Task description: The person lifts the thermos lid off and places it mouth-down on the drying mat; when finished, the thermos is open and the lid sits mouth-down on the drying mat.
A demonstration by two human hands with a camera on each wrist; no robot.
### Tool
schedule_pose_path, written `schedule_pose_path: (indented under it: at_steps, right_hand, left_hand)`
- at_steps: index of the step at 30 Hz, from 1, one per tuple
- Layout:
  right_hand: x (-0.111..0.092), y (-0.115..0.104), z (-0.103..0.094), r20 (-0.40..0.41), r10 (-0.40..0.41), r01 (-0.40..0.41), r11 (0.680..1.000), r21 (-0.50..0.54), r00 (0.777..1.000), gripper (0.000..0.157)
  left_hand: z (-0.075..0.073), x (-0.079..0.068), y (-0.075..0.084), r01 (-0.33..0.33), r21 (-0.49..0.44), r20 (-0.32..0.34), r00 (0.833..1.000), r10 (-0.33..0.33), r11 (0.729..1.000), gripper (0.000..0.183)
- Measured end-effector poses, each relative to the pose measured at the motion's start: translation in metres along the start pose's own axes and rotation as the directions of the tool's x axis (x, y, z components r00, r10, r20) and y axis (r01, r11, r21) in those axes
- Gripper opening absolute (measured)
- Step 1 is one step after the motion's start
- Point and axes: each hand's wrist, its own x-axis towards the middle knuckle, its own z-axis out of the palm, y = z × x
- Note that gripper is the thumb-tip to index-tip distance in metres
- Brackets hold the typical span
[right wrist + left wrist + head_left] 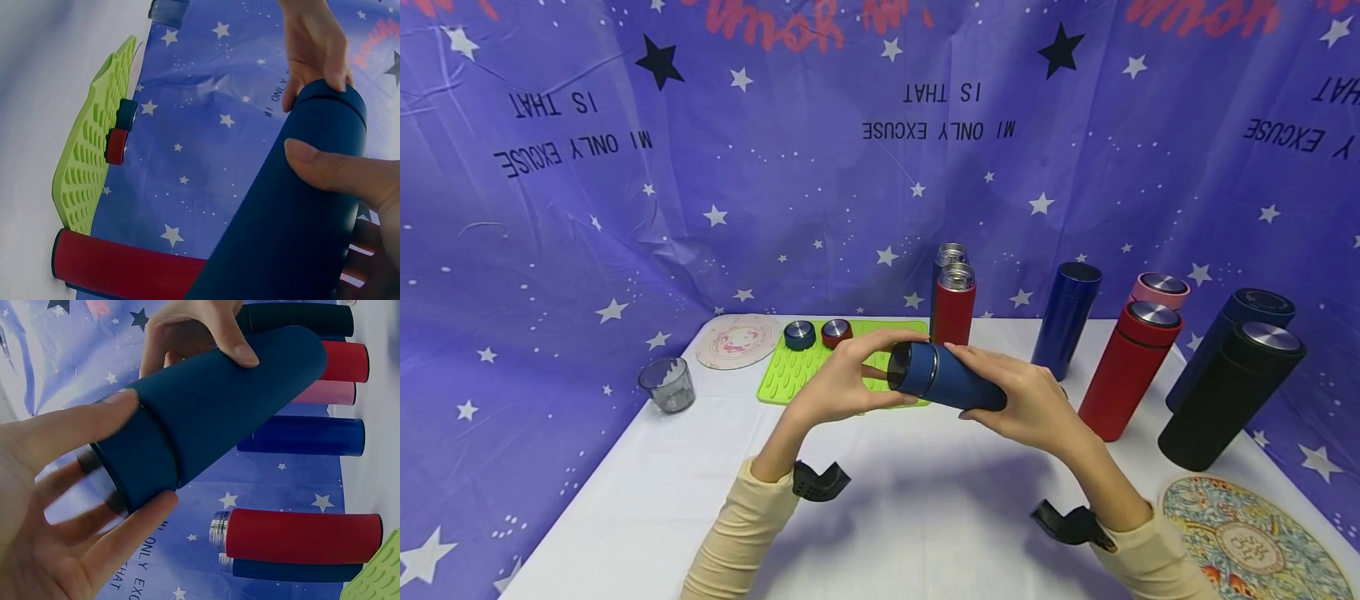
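Observation:
Both hands hold a dark blue thermos flask point(961, 380) in the air over the table, lying nearly sideways with its lid end to the left. My left hand point(837, 379) pinches the lid end point(134, 453), thumb on one side and fingers on the other. A metal ring marks the joint between lid and body. The right hand point(1032, 398) grips the body near its base, its thumb point(319, 165) along the near side in the right wrist view. Behind the flask stand an uncapped red flask point(956, 312) and an uncapped blue one point(294, 570).
A green mat point(790, 375) bears a blue lid point(800, 335) and a red lid point(836, 333). A glass cup point(670, 386) stands at the left. Capped flasks, including a red one point(1129, 371) and a black one point(1228, 400), stand right. Round mats point(737, 342) lie at both sides.

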Motion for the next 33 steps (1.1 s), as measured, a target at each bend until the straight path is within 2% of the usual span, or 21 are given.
schedule_pose_path:
  at_steps: [2,5,7,9,10,12,15,17,20,22,24,26,30,33]
  right_hand:
    - [0.0,-0.001,0.0,-0.01,-0.002,0.001,0.999,-0.041,1.0,0.088]
    - [0.001,-0.002,-0.001,-0.019,-0.004,0.002,0.997,-0.078,1.0,0.088]
    - [0.001,-0.001,-0.001,-0.017,-0.002,0.001,0.997,-0.073,1.0,0.088]
    - [0.001,-0.001,-0.002,-0.011,-0.001,0.001,0.999,-0.043,1.0,0.088]
    - [0.001,-0.001,-0.002,-0.006,0.0,0.0,1.0,-0.023,1.0,0.088]
    - [0.001,0.0,-0.002,0.005,0.004,-0.004,1.0,0.019,1.0,0.089]
    - [0.001,0.0,-0.002,0.007,0.007,-0.008,0.999,0.046,1.0,0.089]
    - [0.001,-0.001,-0.002,-0.004,0.008,-0.008,1.0,0.022,1.0,0.089]
    - [0.001,-0.002,-0.003,-0.031,0.004,-0.005,0.999,-0.036,1.0,0.088]
    - [0.001,-0.003,-0.003,-0.044,0.003,-0.006,0.998,-0.067,0.999,0.088]
    - [0.001,-0.003,-0.004,-0.051,0.005,-0.008,0.998,-0.07,0.999,0.088]
    - [0.001,-0.003,-0.004,-0.051,0.008,-0.01,0.998,-0.055,0.999,0.088]
    - [0.002,-0.002,-0.004,-0.039,0.006,-0.005,1.0,0.011,0.999,0.089]
    - [0.002,-0.002,-0.003,-0.031,0.003,-0.002,0.999,0.035,1.0,0.089]
  left_hand:
    - [0.0,0.001,0.006,0.059,-0.011,-0.021,0.998,-0.059,0.998,0.068]
    - [0.002,0.0,-0.008,0.094,-0.014,-0.028,0.995,-0.094,0.995,0.072]
    - [0.002,0.0,-0.02,0.064,-0.012,-0.007,0.998,-0.065,0.998,0.075]
    - [0.002,-0.001,-0.031,0.007,0.001,0.022,1.0,-0.007,1.0,0.077]
    - [0.002,-0.001,-0.031,-0.021,0.008,0.033,0.999,0.021,1.0,0.077]
    - [0.001,-0.001,-0.028,-0.068,0.026,0.04,0.997,0.067,0.997,0.074]
    - [0.0,-0.001,-0.016,-0.092,0.034,0.021,0.996,0.091,0.995,0.068]
    - [0.0,0.0,-0.007,-0.071,0.015,-0.008,0.997,0.071,0.997,0.066]
    - [0.0,0.0,0.005,0.004,-0.007,-0.048,0.999,-0.004,1.0,0.066]
    - [0.0,0.001,0.007,0.052,-0.012,-0.063,0.997,-0.053,0.999,0.068]
    - [0.0,0.001,0.008,0.061,-0.007,-0.058,0.996,-0.062,0.998,0.07]
    - [0.0,0.002,0.007,0.029,-0.012,-0.041,0.999,-0.029,1.0,0.071]
    - [-0.001,0.001,0.004,-0.092,-0.02,-0.013,0.996,0.092,0.996,0.068]
    - [-0.001,0.0,0.003,-0.129,-0.01,-0.016,0.992,0.129,0.992,0.064]
